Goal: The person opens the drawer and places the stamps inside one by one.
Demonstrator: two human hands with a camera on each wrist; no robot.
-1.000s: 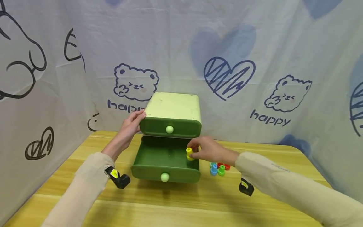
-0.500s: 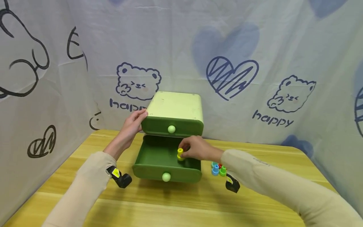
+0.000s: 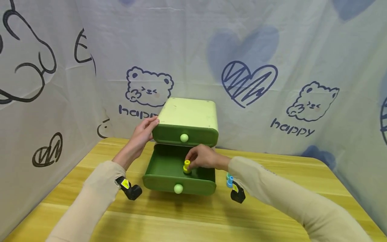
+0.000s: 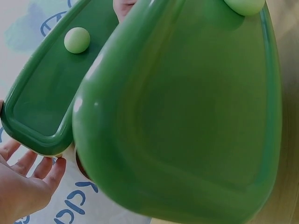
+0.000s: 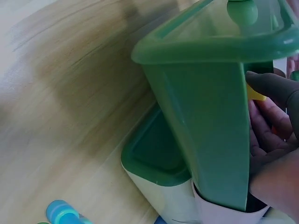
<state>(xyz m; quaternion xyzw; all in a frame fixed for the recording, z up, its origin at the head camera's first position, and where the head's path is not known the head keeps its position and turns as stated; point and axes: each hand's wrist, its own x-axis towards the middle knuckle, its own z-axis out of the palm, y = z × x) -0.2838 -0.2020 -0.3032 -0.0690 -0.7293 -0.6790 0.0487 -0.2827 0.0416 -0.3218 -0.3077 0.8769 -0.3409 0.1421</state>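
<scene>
My right hand (image 3: pixel 203 157) is inside the pulled-out lower drawer (image 3: pixel 163 183), pinching a yellow peg (image 3: pixel 186 167) with a narrow hollow top and a wider base. Whether the peg touches the drawer floor I cannot tell. In the right wrist view, the drawer wall hides most of that yellow peg (image 5: pixel 256 94). My left hand (image 3: pixel 144 131) rests against the upper left side of the small cabinet (image 3: pixel 191 112), which has a cream top and green drawer fronts. The left wrist view shows the left fingers (image 4: pixel 55 173) against the side, beside the closed upper drawer (image 4: pixel 44 100).
On the wooden table (image 3: pixel 145 218), right of the cabinet, stands a blue peg (image 3: pixel 230 182), partly behind my right wrist camera (image 3: pixel 237 193). A teal piece (image 3: pixel 228 175) sits behind it. A printed cloth (image 3: pixel 193 50) hangs close behind the table.
My right hand has moved left inside the drawer with the yellow peg. My right sleeve now hides the red and green pieces on the table. My left hand keeps its place on the cabinet.
</scene>
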